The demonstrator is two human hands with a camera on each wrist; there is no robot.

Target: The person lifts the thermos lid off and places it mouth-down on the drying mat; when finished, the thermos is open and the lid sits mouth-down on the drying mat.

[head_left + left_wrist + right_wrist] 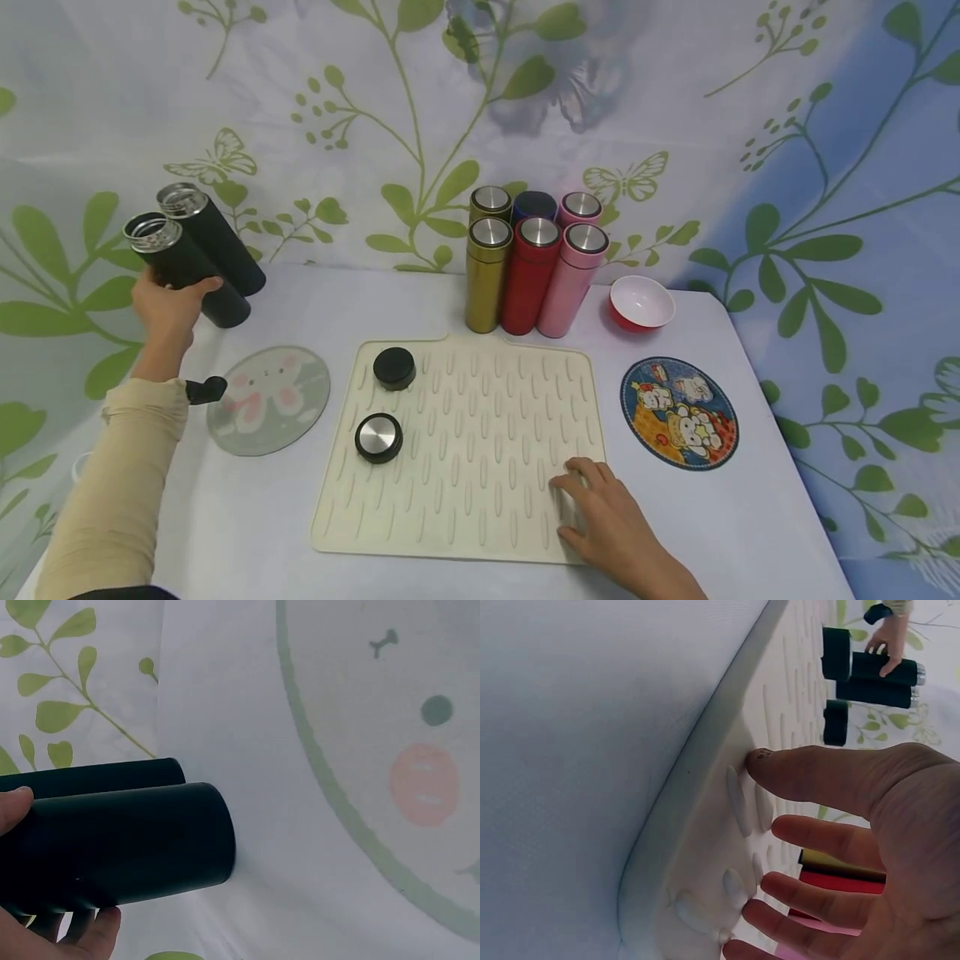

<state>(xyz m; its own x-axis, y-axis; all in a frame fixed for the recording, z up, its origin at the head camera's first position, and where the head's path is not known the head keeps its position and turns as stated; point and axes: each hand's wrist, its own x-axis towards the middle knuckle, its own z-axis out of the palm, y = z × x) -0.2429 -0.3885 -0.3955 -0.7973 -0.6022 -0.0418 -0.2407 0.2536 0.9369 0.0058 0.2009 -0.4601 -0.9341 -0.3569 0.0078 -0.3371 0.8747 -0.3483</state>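
Gripping the nearer black bottle (pixel 189 262), left hand (pixel 165 310) partly hidden behind it; right hand (pixel 611 521) relaxed.

A draining mat (pixel 465 533) lies mid-tabletop (pixel 750 533). On its left part sit two lids, the far lid (pixel 394 368) beyond the near lid (pixel 378 437). Six capped flasks (pixel 531 279) stand past its far edge, in two rows of three, with a bowl (pixel 641 304) to their right. Left of the mat lies one round placemat (pixel 268 400); right of it, nearer than the bowl, another round placemat (pixel 679 414). Far left, the held flask (pixel 187 271) is left of and nearer than its neighbouring flask (pixel 225 237). The right hand (pixel 611 529) is at the mat's near right corner.
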